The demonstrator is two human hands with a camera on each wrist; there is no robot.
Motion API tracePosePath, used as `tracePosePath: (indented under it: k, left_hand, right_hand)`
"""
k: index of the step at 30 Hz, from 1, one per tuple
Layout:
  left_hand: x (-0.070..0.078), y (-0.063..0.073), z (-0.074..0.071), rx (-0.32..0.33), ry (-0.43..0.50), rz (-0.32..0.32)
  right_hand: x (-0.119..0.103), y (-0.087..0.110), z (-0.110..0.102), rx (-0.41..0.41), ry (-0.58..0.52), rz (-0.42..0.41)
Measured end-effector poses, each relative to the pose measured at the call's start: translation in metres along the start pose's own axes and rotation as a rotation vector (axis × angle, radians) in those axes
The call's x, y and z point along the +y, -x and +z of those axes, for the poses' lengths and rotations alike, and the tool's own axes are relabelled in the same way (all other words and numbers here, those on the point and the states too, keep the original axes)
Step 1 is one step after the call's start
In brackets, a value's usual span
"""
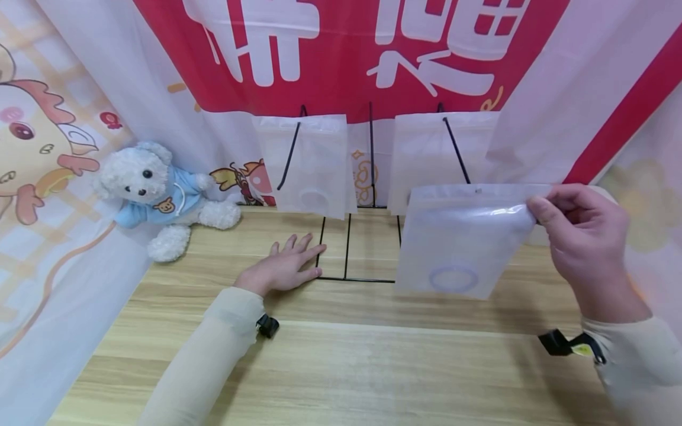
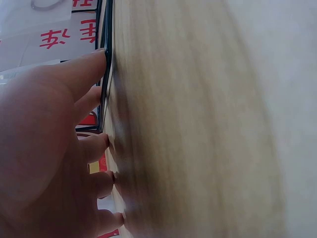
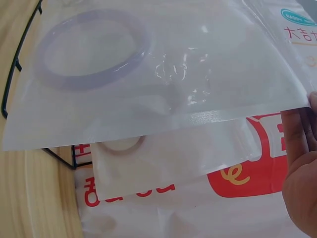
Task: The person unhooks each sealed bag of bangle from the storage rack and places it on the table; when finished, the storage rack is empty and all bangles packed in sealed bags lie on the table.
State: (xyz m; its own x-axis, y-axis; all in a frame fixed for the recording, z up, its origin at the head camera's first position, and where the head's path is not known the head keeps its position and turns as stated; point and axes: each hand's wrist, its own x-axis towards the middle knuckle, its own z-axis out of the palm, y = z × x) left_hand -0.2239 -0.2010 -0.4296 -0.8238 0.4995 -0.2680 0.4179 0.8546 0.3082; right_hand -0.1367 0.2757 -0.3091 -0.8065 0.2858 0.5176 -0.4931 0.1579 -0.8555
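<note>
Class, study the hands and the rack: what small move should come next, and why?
Probably the right hand should guide the pinched bag toward the back of the right hook: its top edge appears close to the hook's front end, another bag hangs farther back, and the left hand touches the rack's base, perhaps steadying it.

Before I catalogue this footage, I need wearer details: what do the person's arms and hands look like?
The left hand and right hand are bare. Both arms have long, plain beige sleeves, each with a small black wrist camera at its end; the right camera's curved black strap shows a yellow-green patch.
</note>
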Motion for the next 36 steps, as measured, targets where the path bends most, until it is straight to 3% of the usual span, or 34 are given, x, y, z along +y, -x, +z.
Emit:
tracePosePath:
  k: [8,21,26,28,32,36]
  left_hand:
    - [-0.001,0.000,0.000,0.000,-0.003,-0.002]
    - [0.000,0.001,0.000,-0.008,0.001,-0.009]
    - [0.000,0.000,0.000,-0.009,-0.001,-0.004]
    - [0.000,0.000,0.000,-0.009,-0.003,-0.003]
    - [0.000,0.001,0.000,-0.011,0.003,-0.006]
    - [-0.001,0.001,0.001,-0.013,0.010,-0.007]
  right_hand:
    - [-0.002,0.006,-0.010,-0.001,0.066,-0.028]
    - [0.000,0.024,-0.046,0.120,0.048,0.133]
    - [0.004,0.027,-0.056,0.184,-0.078,0.135]
    - [0.009,0.027,-0.060,0.195,-0.273,0.111]
    - [0.021,0.030,-0.071,0.155,-0.505,0.072]
    - [0.032,0.033,-0.087,0.175,-0.462,0.106]
